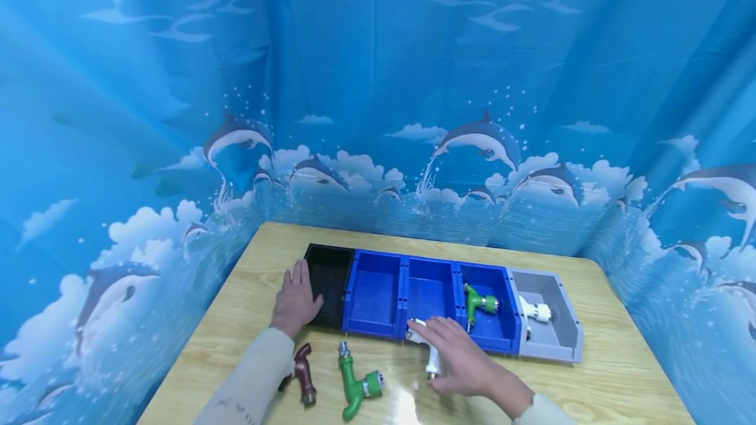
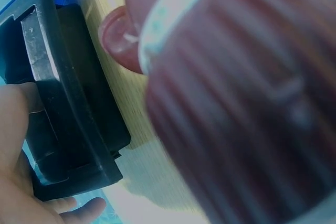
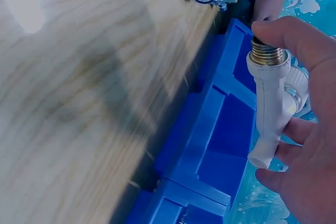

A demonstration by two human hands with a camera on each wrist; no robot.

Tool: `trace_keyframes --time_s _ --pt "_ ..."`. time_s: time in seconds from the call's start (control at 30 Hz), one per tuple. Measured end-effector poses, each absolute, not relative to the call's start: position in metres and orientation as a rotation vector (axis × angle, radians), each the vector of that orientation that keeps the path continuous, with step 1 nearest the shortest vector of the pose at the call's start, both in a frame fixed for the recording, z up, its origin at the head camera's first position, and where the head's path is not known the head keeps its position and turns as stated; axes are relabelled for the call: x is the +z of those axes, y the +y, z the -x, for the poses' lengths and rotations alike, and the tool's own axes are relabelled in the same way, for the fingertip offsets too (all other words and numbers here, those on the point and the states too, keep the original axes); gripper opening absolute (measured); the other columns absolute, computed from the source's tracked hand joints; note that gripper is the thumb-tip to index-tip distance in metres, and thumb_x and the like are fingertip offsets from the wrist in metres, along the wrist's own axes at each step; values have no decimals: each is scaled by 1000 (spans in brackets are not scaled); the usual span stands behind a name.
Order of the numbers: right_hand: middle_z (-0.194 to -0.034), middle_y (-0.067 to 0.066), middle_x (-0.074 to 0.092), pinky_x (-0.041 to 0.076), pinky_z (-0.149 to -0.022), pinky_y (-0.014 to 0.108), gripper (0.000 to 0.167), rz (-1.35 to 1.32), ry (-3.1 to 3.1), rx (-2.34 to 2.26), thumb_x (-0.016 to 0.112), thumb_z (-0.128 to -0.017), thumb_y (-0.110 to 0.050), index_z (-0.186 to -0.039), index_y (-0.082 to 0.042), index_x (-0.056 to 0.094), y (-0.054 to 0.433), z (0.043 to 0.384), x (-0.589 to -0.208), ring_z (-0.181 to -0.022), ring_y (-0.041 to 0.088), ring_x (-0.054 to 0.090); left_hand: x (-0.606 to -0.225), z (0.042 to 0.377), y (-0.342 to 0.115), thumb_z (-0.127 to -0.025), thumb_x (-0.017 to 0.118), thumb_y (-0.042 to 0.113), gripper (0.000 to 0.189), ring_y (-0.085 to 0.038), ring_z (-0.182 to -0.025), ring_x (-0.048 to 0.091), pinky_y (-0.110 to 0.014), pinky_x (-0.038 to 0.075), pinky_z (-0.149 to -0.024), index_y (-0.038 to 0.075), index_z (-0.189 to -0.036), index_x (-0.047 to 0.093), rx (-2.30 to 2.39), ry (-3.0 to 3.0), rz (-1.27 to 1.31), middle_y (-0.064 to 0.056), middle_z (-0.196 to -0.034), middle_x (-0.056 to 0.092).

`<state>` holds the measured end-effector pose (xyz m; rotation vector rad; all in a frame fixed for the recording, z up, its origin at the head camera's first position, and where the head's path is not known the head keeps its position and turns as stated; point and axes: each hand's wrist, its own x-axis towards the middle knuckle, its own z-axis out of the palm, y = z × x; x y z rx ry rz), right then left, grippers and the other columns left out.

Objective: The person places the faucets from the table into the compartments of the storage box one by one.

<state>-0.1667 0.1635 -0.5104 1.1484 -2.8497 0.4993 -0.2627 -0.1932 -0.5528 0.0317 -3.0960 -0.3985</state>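
Note:
My right hand holds a white faucet with a threaded metal inlet, thumb at the threaded end and fingers by the spout. It is over the table just in front of the middle blue bin. My left hand rests at the left wall of the black bin, fingers straight along the outside and thumb reaching over the opening. Near the left forearm lies a dark red-brown faucet, its ribbed handle large in the left wrist view. A green faucet lies to its right.
Black, blue and grey bins stand in one row along the table. The rightmost blue bin contains a green faucet; the grey bin contains a white one. Behind the table hangs a blue dolphin-print curtain.

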Motion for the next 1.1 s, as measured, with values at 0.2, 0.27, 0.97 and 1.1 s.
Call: trace_keyframes --time_s 0.2,0.27,0.97,1.1 --pt "-145 10 46 25 -112 59 102 -1153 -2868 489 83 -66 -35 -153 -20 32 160 173 -503 -134 36 40 -552 261 -193 -90 65 35 94 -52 -138 22 -64 42 -97 -7 -152 8 -406 -3087 -27 -26 -158 14" --pt "-146 10 45 23 -113 59 101 -1157 -2880 498 83 -66 -34 -153 -20 32 159 175 -503 -135 36 39 -552 261 -193 -90 65 35 94 -52 -138 23 -64 42 -97 -7 -152 8 -406 -3086 -30 -25 -158 14" --pt "-146 7 45 20 -114 59 102 -1134 -2923 526 83 -67 -33 -153 -22 31 156 182 -510 -136 36 37 -554 263 -193 -90 66 36 96 -51 -138 23 -62 42 -98 -5 -153 6 -379 -3102 -55 -24 -158 14" --pt "-147 8 45 20 -113 60 103 -1115 -2931 535 84 -67 -33 -154 -23 30 156 182 -511 -137 36 36 -555 264 -193 -90 66 35 96 -51 -138 24 -63 43 -97 -6 -153 7 -388 -3089 -47 -25 -158 15"
